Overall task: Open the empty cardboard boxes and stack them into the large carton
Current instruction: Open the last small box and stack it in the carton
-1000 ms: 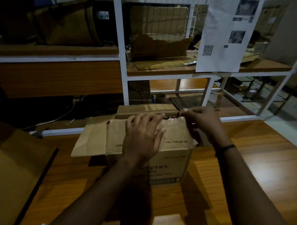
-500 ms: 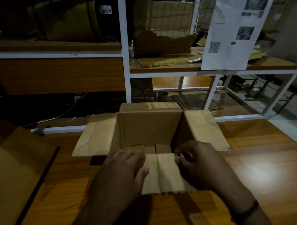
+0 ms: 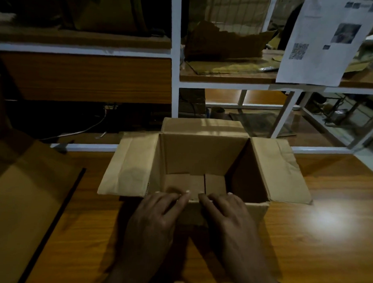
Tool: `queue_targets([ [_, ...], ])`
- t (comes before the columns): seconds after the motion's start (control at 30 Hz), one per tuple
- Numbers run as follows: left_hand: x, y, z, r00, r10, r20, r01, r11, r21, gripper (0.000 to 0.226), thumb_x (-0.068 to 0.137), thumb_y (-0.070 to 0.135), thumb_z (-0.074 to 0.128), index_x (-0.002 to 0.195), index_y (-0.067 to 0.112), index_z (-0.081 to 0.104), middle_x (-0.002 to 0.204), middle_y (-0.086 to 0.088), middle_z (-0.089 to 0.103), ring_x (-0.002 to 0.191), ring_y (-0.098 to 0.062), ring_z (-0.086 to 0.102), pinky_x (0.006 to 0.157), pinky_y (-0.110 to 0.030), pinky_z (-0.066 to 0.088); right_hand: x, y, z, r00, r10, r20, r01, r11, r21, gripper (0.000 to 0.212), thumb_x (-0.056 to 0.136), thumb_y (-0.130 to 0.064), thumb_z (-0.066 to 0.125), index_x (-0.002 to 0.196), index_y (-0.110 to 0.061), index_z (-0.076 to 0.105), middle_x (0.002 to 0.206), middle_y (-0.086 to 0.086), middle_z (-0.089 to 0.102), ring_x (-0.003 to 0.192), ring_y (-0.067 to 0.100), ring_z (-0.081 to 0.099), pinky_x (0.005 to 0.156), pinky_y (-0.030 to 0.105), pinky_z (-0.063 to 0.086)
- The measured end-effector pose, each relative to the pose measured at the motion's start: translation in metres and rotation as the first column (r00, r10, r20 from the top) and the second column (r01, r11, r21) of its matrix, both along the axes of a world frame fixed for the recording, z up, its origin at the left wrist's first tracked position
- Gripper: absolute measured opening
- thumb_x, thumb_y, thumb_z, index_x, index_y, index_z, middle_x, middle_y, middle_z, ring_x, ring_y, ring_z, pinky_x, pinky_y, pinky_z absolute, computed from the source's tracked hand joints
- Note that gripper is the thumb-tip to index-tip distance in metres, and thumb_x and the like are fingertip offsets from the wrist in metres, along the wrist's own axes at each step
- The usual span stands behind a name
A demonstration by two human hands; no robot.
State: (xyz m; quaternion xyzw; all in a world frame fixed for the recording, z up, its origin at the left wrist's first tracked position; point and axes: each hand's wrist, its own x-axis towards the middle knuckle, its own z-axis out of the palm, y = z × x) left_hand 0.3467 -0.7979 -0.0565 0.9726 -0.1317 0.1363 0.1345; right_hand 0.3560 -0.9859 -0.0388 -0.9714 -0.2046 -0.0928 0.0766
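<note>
The near flap, half-raised between my hands half a second ago, now lies folded down over the front wall of the cardboard box. My left hand and right hand press it flat, fingers straight, gripping nothing. The box sits open-topped on the worktop, side flaps spread, just before the white shelf frame.

The cardboard box is showing plain tan; the desk is showing orange-brown wood grain; the shelf frame is showing white.
</note>
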Motion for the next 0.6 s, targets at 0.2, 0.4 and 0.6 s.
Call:
queue_targets([
  [0.2,0.011,0.002,-0.001,0.998,0.006,0.060,-0.005,1.000,-0.021,0.060,0.074,0.016,0.072,0.133,0.021,0.069,0.114,-0.003,0.074,0.102,-0.027,0.072,0.089,-0.047,0.057,0.015,-0.004,-0.003,0.996,0.008,0.085,-0.008,1.000,0.004,0.077,0.055,-0.031,0.098,0.126,-0.017,0.071,0.106,0.003,0.075,0.094,0.021,0.071,0.089,0.045,0.060],
  [0.4,0.020,0.002,-0.004,0.997,0.015,0.077,-0.012,0.999,-0.046,0.057,0.075,0.016,0.070,0.132,0.020,0.069,0.112,-0.003,0.074,0.100,-0.026,0.071,0.081,-0.046,0.061,0.025,-0.007,-0.005,0.998,-0.016,0.053,0.016,1.000,0.009,0.080,0.046,-0.039,0.100,0.120,-0.022,0.074,0.105,-0.001,0.076,0.091,0.019,0.072,0.076,0.037,0.061],
  [0.6,0.024,0.002,-0.007,0.993,0.012,0.121,-0.004,0.998,-0.063,0.063,0.070,0.013,0.072,0.132,0.019,0.069,0.112,-0.004,0.074,0.101,-0.027,0.071,0.083,-0.048,0.061,0.036,-0.027,-0.019,0.994,-0.027,0.107,0.021,0.998,0.055,0.074,0.056,-0.033,0.098,0.125,-0.021,0.072,0.111,0.003,0.075,0.097,0.024,0.071,0.076,0.040,0.062],
])
